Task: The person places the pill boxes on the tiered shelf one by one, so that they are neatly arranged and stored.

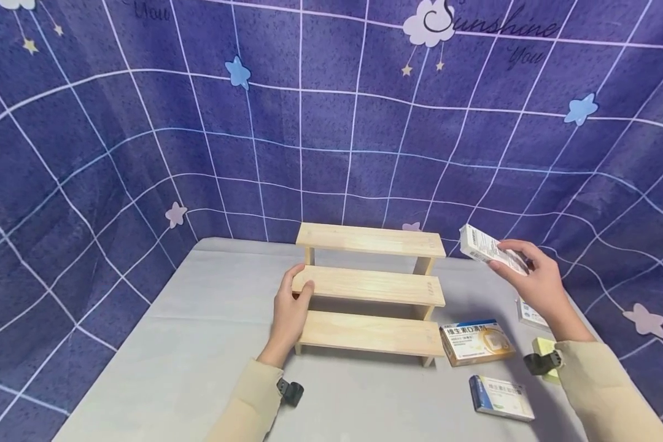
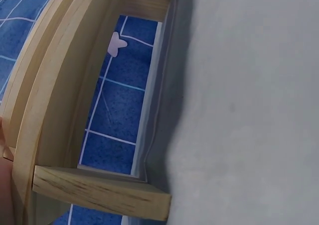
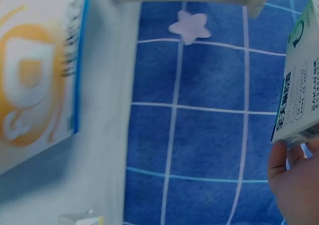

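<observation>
A three-tier wooden step shelf [image 1: 370, 285] stands on the grey-covered table. My left hand [image 1: 291, 304] grips the left end of its middle board; in the left wrist view only bits of the hand show at the left edge, beside the boards. My right hand [image 1: 536, 279] pinches a white medicine box [image 1: 483, 245] in the air, right of the top board and tilted. In the right wrist view, printed text and a green band show on this medicine box [image 3: 301, 80], with the thumb at its lower end.
Right of the shelf lie an orange-and-white vitamin D box [image 1: 475, 344] and a blue-and-white box [image 1: 501, 398]. A yellow-green box [image 1: 544, 350] and another white box [image 1: 530, 314] are partly hidden by the right arm. A blue gridded curtain [image 1: 331, 123] hangs behind the table.
</observation>
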A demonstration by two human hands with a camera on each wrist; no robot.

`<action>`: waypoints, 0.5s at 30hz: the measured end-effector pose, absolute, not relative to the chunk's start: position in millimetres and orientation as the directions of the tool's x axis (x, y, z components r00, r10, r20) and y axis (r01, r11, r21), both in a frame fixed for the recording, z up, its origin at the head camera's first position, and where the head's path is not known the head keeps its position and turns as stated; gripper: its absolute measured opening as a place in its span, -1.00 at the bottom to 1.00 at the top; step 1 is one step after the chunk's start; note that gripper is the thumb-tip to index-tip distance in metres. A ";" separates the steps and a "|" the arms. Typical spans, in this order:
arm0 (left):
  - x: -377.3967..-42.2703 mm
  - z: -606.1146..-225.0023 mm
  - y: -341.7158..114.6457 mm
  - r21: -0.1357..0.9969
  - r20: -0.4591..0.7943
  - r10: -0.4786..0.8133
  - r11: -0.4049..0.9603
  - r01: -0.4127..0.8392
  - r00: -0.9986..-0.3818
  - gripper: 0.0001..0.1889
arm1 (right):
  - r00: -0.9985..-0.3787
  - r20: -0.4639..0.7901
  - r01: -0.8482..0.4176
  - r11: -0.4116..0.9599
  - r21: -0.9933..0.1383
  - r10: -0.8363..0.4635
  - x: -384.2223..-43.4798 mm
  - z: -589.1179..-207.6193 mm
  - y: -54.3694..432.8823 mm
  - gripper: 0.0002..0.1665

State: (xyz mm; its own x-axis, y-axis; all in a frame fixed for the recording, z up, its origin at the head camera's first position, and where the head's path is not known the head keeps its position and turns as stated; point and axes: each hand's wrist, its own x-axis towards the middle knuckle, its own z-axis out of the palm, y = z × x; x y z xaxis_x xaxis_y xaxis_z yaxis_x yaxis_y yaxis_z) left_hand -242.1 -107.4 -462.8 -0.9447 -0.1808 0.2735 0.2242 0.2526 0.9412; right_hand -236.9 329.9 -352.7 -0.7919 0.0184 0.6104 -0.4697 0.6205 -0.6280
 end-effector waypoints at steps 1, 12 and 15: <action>-241.9 -462.7 -107.6 0.941 0.274 -0.182 0.254 0.224 -0.944 -0.52 | -0.789 0.615 -0.477 0.612 -0.631 0.018 -234.1 -348.1 325.0 -0.57; -241.1 -462.0 -108.3 0.941 0.266 -0.181 0.260 0.215 -0.947 -0.51 | -0.783 0.619 -0.545 0.546 -0.636 -0.061 -240.6 -334.8 294.6 -0.53; -241.2 -462.0 -109.3 0.940 0.266 -0.178 0.264 0.214 -0.947 -0.51 | -0.774 0.626 -0.574 0.521 -0.632 -0.093 -237.2 -326.0 275.4 -0.53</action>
State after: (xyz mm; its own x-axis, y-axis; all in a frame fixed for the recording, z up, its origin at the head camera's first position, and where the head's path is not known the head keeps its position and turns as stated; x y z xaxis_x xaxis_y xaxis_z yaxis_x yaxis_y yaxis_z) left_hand -241.2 -109.3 -462.0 -0.9474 -0.1784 0.2659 0.2142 0.2641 0.9404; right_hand -237.2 275.4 -326.0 -0.7739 -0.0930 0.6265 -0.5741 0.5208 -0.6318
